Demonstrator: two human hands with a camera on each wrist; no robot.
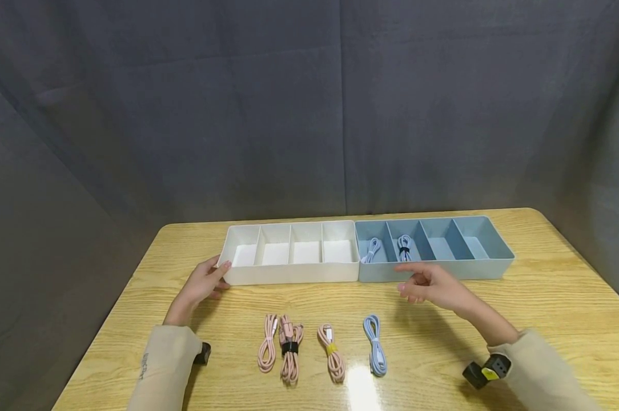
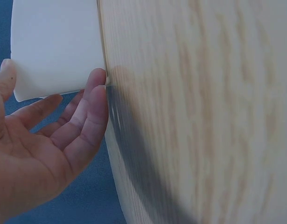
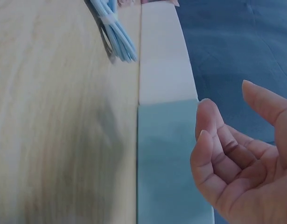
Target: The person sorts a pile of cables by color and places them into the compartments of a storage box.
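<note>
My left hand (image 1: 205,281) is at the left end of a white four-compartment organizer box (image 1: 291,274), its thumb at the rim and its fingers loosely bent by the end wall. In the left wrist view, the fingertips touch or nearly touch the box corner. My right hand (image 1: 430,285) hovers in front of a light blue organizer box (image 1: 458,269), index finger extended, the others loosely bent, holding nothing. Inside the blue box, a blue charging cable (image 1: 372,250) lies in the leftmost compartment, and a blue cable with a black strap (image 1: 404,248) in the second.
On the wooden table (image 1: 160,268) in front of the boxes lie a pink cable (image 1: 267,343), a black-strapped pink cable (image 1: 290,359), a yellow-strapped pink cable (image 1: 332,355) and a blue cable (image 1: 374,345). A dark curtain (image 1: 289,114) hangs behind the table.
</note>
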